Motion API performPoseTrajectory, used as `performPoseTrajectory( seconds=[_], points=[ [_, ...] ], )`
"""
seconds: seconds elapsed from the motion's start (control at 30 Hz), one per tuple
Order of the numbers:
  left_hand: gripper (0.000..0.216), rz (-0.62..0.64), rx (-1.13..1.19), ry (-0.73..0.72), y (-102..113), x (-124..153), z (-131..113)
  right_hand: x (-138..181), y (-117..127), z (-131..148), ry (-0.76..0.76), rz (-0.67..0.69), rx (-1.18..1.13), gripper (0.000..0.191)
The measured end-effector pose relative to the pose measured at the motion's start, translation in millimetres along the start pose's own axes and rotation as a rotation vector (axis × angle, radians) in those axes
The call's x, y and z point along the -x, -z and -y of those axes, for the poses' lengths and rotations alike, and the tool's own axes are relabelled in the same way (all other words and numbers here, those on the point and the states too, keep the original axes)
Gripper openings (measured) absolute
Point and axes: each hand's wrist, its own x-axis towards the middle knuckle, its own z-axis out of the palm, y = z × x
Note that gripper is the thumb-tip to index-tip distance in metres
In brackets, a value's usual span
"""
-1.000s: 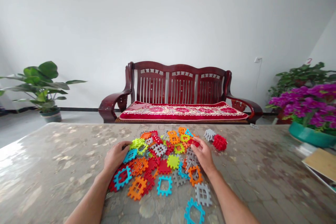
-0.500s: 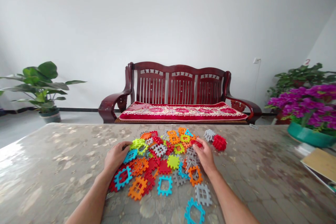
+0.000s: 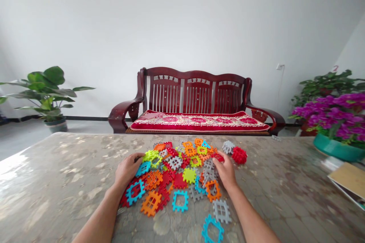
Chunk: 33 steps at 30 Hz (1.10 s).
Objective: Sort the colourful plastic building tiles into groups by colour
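A spread-out pile of flat plastic interlocking tiles with toothed edges lies on the table, in red, orange, blue, grey and lime green. My left hand (image 3: 129,168) rests at the pile's left edge, fingers loosely bent, beside a blue window tile (image 3: 143,168) and lime-green tiles (image 3: 151,155). Its fingertips are partly hidden. At the right side of the pile, my right hand (image 3: 226,168) pinches a red tile (image 3: 219,157) between thumb and fingers. Grey tiles (image 3: 210,174) lie just left of that hand. Beyond it are a stack of grey tiles (image 3: 228,147) and a stack of red tiles (image 3: 239,155).
The patterned table (image 3: 71,182) carries a teal pot (image 3: 338,147) of purple flowers and a cardboard-coloured box (image 3: 349,178) at the right. Behind the table stands a wooden bench (image 3: 198,91) with a red cover. A potted plant (image 3: 54,98) is on the floor, left.
The red tile in my right hand has tilted and shows more of its face. My left hand stays nearly in place. The whole view has shifted slightly.
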Motion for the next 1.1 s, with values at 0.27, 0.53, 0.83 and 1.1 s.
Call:
performPoseTrajectory(
  seconds=[0.27,0.53,0.83,1.1],
  points=[
    [0.033,-0.026,-0.001,-0.016,-0.1,0.7,-0.7,0.3,1.8,0.4,-0.102,-0.037,-0.150,0.055],
    [0.033,-0.021,0.012,-0.010,-1.9,-1.4,2.1,2.7,2.8,3.5,-0.077,-0.030,-0.137,0.054],
    [0.033,-0.016,0.014,-0.018,-3.3,-3.1,3.8,5.8,4.2,5.2,-0.088,-0.003,-0.143,0.058],
    [0.033,-0.018,-0.001,-0.018,-1.8,-2.4,2.4,13.9,13.8,13.5,-0.033,0.050,-0.203,0.050]
  ],
)
